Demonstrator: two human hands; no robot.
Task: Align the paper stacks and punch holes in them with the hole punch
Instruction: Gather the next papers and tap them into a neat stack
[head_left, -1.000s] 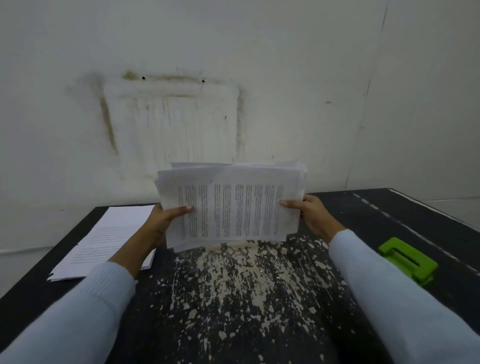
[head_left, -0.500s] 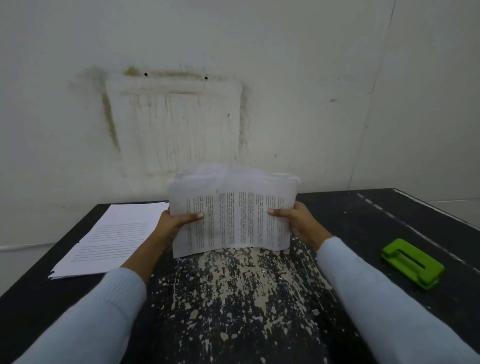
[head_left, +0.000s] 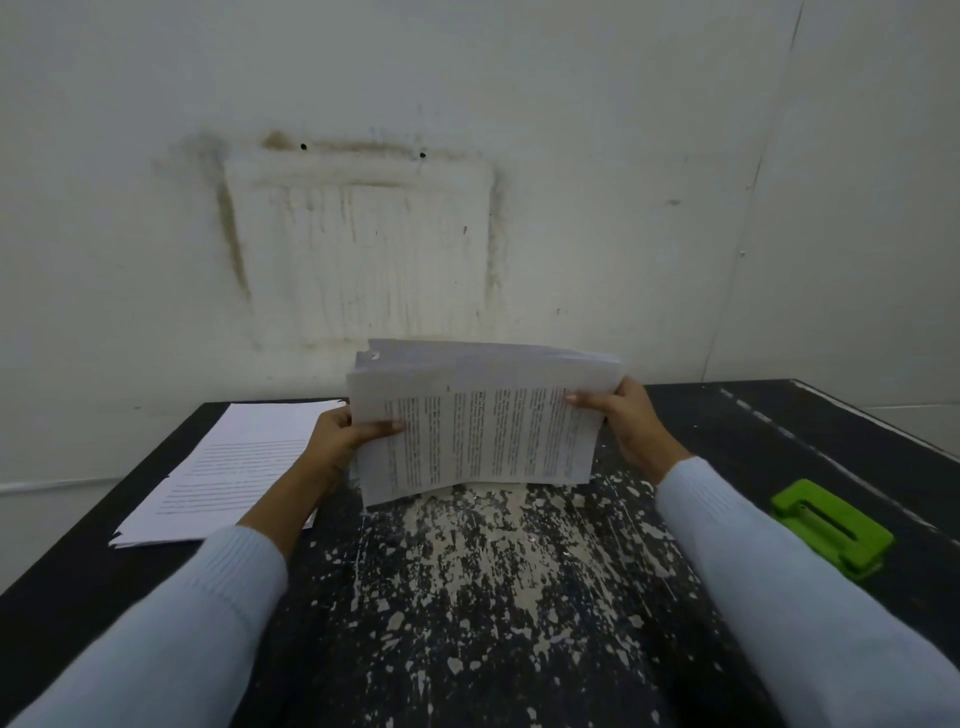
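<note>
Black paint-flecked table (head_left: 493, 597), stained wall behind. Your left hand (head_left: 337, 441) and right hand (head_left: 631, 421) clamp printed paper stack (head_left: 483, 431) upright at side edges, thumbs front. Second stack (head_left: 228, 467) flat left; green hole punch (head_left: 831, 527) right.

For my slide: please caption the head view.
Both hands square a paper stack upright on the table; the hole punch waits.

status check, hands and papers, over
Left hand and right hand grip the paper stack upright on the table. Top edges uneven. Green hole punch untouched, right. Nothing blocking.
</note>
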